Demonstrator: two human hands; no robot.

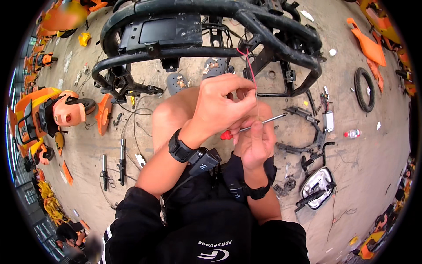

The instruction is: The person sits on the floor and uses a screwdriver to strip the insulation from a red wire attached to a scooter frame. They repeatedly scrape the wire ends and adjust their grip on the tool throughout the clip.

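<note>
1. While the wide head view bends its edges, the red wire [252,72] shows clearly at the middle: thin and bright, it drops from the black metal frame [176,53] to the fingers, above the person's knees. Below the upper hand a fine, pale strand [258,105] carries on downward, nearly straight.
2. Just under it, slanting up to the right, lies a screwdriver with a red handle [226,135] and a slim metal shaft [273,118] that darkens at its tip.
3. The left hand [226,103] is the upper one, its back toward the camera; thumb and forefinger are pinched together on the wire, the other fingers curled in.
4. The right hand [255,143], lower and just beside it, is closed around the screwdriver, which passes between thumb and fingers, the handle sticking out on the left. The thumb points upward, at the strand's lower end.
5. Part of the screwdriver is hidden by the right hand, and the left hand's curled fingers mostly hide one another. Where the red turns into the pale strand is covered by the left fingertips; whether the right thumb grips the strand or only touches it, I cannot tell. The frame's top is cut off by the upper edge.
</note>
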